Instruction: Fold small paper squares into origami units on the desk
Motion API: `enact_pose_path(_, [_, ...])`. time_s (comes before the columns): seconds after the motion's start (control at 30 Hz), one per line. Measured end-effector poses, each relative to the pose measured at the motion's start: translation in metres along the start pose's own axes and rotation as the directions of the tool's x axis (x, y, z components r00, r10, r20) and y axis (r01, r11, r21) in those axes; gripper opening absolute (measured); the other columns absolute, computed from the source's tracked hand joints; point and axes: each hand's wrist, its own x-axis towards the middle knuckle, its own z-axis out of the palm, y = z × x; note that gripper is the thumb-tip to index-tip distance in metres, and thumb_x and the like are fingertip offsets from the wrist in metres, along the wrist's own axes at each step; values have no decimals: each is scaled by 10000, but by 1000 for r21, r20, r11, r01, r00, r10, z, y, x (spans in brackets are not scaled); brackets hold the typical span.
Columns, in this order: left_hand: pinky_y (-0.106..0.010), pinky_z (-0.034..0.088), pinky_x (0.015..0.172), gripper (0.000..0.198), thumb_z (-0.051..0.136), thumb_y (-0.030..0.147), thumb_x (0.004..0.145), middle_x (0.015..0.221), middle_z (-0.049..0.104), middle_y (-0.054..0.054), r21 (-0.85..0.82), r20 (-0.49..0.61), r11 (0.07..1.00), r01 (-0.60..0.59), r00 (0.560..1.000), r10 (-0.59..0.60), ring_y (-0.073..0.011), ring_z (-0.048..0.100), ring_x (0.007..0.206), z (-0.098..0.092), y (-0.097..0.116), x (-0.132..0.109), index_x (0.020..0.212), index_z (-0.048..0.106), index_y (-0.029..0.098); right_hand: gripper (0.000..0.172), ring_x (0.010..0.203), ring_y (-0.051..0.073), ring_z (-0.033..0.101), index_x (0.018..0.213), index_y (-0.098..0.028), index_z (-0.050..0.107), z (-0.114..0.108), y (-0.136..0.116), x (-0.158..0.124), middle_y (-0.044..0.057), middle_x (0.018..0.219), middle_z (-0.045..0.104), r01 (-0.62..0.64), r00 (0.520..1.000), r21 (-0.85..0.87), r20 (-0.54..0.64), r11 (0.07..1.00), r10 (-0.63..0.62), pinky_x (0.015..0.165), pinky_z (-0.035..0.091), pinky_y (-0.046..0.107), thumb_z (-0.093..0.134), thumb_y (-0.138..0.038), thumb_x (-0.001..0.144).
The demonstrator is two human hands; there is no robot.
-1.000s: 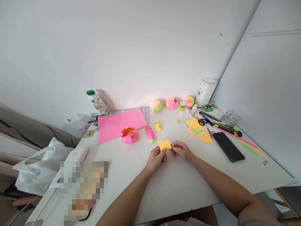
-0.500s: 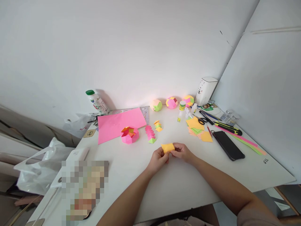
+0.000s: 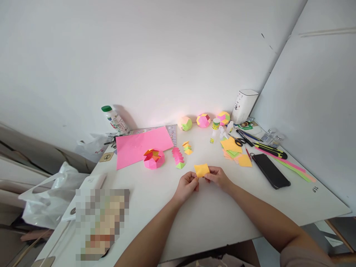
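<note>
A small yellow-orange piece of paper (image 3: 201, 170) is held up just above the table between my two hands. My left hand (image 3: 187, 186) pinches its lower left corner. On the other side, my right hand (image 3: 219, 178) grips the right edge, thumb in front. Beyond my hands lie a row of folded pink pieces ending in a green one (image 3: 178, 157) and a smaller row of folded yellow and green pieces (image 3: 187, 147). A pink faceted paper ball with an open top (image 3: 154, 160) sits to the left, its inside orange and red.
Finished-looking paper balls (image 3: 203, 120) line the wall. Coloured paper squares (image 3: 232, 145), scissors (image 3: 238, 141), a yellow-black utility knife (image 3: 271, 150) and a black phone case (image 3: 271, 170) lie right. A pink sheet (image 3: 141, 142) and a bottle (image 3: 114, 120) stand left.
The yellow paper has moved slightly up and to the right and looks flatter, less curled. My left fingers have slid down to its lower left corner.
</note>
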Motion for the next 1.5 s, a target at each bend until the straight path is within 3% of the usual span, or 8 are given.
enact_pose_path(0.17, [-220,361,492,186,543,338,752,463,518,48,-27,-30,999,-18,999,18,-91,464,443,1,4,-1,727,441,185,155,537,116,458,582,-168,560,0,-2,0,-15,537,510,-9,999,17,-36,1000,9,550,394,262,581,-255,708])
enact_pose_path(0.37, [-212,402,511,321,632,393,725,728,606,1,-104,-51,990,-91,995,86,-103,560,606,2,3,0,819,396,198,115,530,109,466,689,-155,616,-1,4,2,-9,578,537,-25,1000,37,-16,999,26,523,397,250,585,-260,720])
enact_pose_path(0.67, [-206,376,481,325,652,390,698,653,568,40,-119,-56,988,-95,994,88,-70,496,497,0,-4,4,769,396,202,115,549,107,471,663,-162,599,1,5,0,-13,608,529,-24,1000,-1,20,1000,24,530,398,248,579,-259,723])
enact_pose_path(0.83, [-203,375,470,256,640,331,706,674,567,34,-136,-95,985,-109,991,96,-58,470,483,-1,-3,4,769,434,193,167,544,116,497,609,-172,529,-1,6,0,-8,584,539,0,999,81,-45,997,3,542,412,263,529,-257,753])
enact_pose_path(0.97, [-210,384,476,221,629,306,714,677,553,29,-143,-103,984,-108,990,94,-65,472,500,-2,-4,5,835,488,186,72,544,114,504,790,-185,548,-1,8,1,-14,621,548,47,995,130,-88,990,-36,532,427,263,515,-246,770])
enact_pose_path(1.1, [-222,392,490,270,630,325,721,696,553,18,-151,-94,984,-94,992,80,-76,492,528,-2,-3,4,926,538,176,377,719,126,535,1129,-239,532,0,9,0,53,1009,558,125,990,47,-63,991,-122,550,467,256,547,-207,753])
enact_pose_path(1.2, [-233,401,513,336,632,351,720,691,552,12,-139,-93,988,-72,994,59,-86,505,549,-1,-1,2,988,551,165,445,845,135,524,1198,-285,525,0,11,0,71,1313,357,191,981,3,-27,982,-191,562,487,251,544,-202,761])
enact_pose_path(1.5, [-217,361,505,363,598,446,753,613,490,36,-29,-17,998,-54,998,54,-71,431,518,0,4,-1,961,587,149,182,755,113,527,868,-188,642,1,9,1,84,1227,414,145,988,-43,-44,989,-147,577,499,262,586,-344,794])
